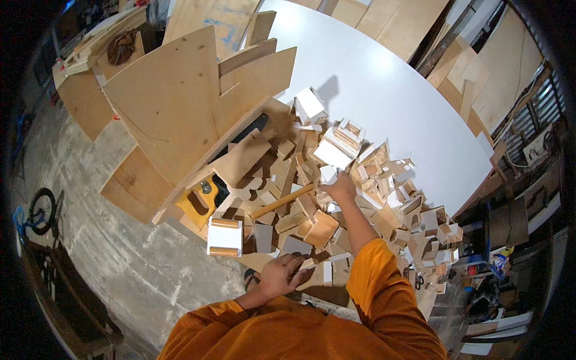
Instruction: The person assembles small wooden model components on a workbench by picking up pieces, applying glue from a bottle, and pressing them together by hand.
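Among a heap of wooden offcuts (324, 228), my right hand (341, 188) reaches out and has its fingers closed on a small white block (328, 174). Just beyond it stands a larger white-faced wooden piece (336, 151) with slats on top. My left hand (281, 276) rests at the near edge of the heap, its fingers apart and loosely bent. A small pale wood block (308, 264) lies by its fingertips; whether they touch is hard to tell. A round wooden stick (282, 201) lies across the pieces, left of my right hand.
To the left lie a yellow-handled saw (204, 201) and a white piece with two wooden strips (225, 236). Tall plywood panels (171, 102) rise behind them. A white tabletop (396, 102) spreads beyond the heap. Scissors (419, 281) are at the right edge.
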Available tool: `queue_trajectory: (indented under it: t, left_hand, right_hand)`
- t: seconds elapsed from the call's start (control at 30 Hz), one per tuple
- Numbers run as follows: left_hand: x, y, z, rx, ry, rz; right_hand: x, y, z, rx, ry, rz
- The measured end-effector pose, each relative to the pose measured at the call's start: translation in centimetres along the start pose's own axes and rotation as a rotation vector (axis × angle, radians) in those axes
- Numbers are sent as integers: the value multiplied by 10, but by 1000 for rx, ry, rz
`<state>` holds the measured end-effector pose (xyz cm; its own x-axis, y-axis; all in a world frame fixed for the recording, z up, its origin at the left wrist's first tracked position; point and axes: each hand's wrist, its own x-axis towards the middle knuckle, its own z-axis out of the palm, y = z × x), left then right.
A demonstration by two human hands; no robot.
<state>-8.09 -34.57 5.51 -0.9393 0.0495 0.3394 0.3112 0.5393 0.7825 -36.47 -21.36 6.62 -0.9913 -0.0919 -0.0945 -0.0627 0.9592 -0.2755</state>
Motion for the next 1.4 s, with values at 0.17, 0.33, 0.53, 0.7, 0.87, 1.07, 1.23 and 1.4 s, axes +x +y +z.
queue_trajectory:
  t: [0.17, 0.33, 0.53, 0.7, 0.87, 1.07, 1.23, 1.4]
  left_hand:
    - [-2, -3, 0, -3, -21, -15]
    - [-3, -6, 0, 19, -85, -15]
    - [-2, -4, -4, -26, -91, -19]
    - [-7, -12, 5, 17, -77, 22]
    - [-8, -12, 4, 10, -92, 14]
    - [-8, -15, 5, 4, -58, 66]
    - [-8, -13, 2, 2, -53, 74]
    - [-11, -20, 12, 0, -22, 95]
  right_hand:
    - [10, 22, -11, 559, -111, -19]
    - [-21, 7, -68, 1086, -634, 207]
    - [-23, 31, -58, 721, -707, 77]
    - [-32, 17, -30, 398, -175, -270]
    - [-67, -78, -17, 164, 16, -601]
    - [-70, -116, 5, -129, -272, -607]
    - [-54, -136, -10, -74, -170, -648]
    - [-64, -206, -12, 24, -59, -970]
